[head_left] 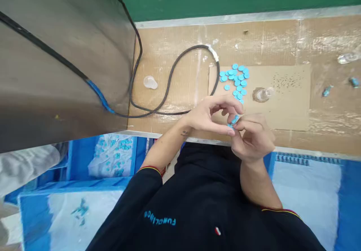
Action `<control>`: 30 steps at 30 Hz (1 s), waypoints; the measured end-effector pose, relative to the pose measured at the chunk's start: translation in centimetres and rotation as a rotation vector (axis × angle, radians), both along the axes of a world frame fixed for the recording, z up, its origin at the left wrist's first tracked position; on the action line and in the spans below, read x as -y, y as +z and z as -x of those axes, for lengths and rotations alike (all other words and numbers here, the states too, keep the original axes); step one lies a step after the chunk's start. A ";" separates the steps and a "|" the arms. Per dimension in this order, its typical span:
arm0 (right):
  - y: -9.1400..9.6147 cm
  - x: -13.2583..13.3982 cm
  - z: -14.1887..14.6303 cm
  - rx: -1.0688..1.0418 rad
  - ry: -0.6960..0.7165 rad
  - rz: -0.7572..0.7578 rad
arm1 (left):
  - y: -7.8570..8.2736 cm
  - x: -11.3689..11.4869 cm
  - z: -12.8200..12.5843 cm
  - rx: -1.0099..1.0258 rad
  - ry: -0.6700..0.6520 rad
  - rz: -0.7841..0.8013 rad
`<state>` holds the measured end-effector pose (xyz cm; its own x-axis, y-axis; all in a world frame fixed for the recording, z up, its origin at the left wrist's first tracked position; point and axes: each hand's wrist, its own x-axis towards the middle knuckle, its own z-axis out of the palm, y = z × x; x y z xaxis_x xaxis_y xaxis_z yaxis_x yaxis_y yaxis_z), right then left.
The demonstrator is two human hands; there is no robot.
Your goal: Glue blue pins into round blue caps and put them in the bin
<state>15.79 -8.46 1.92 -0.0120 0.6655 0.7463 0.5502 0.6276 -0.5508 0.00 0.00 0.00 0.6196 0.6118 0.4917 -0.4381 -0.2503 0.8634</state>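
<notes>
Both hands meet over the front edge of the cardboard-covered table. My left hand (216, 114) pinches a small blue piece (234, 120) between thumb and fingers. From the other side my right hand (252, 134) closes its fingertips on the same piece; its exact shape is partly hidden by the fingers. Just beyond my left hand lie several flat blue discs (236, 77) on a cardboard sheet (290, 112). A small clear cup (265, 93) lies right of the discs, and many tiny dark bits (287, 80) are scattered beyond it.
A black cable (172, 74) loops over the table from a metal cabinet (70, 55) at left. A clear plastic piece (150, 82) lies near it. Small blue-and-metal parts (327, 90) are at right. Blue bins (76, 157) with blue pieces stand below the table edge.
</notes>
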 end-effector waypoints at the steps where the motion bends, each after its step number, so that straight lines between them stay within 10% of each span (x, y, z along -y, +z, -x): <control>1: 0.0 -0.1 0.2 -0.005 0.005 0.012 | -0.1 0.0 0.0 -0.037 -0.010 0.005; 9: 0.2 2.4 -3.4 -0.051 -0.244 -0.054 | 0.2 -1.0 1.7 -0.120 0.130 0.011; 13: -1.9 8.8 -14.6 0.031 -0.687 -0.052 | 0.0 -1.7 2.1 -0.162 0.569 0.044; 18: -7.5 19.3 -29.2 0.050 -1.300 0.627 | -0.3 -2.6 1.3 -0.278 0.925 -0.099; 30: -21.6 24.5 -40.2 0.070 -1.028 1.335 | -2.1 -4.3 1.0 -0.574 1.067 -0.112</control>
<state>55.95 -32.99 -19.73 0.7912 0.5395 -0.2880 0.4506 -0.8326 -0.3220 -0.96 4.30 -2.12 -0.0242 0.9189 0.3938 0.4720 -0.3368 0.8147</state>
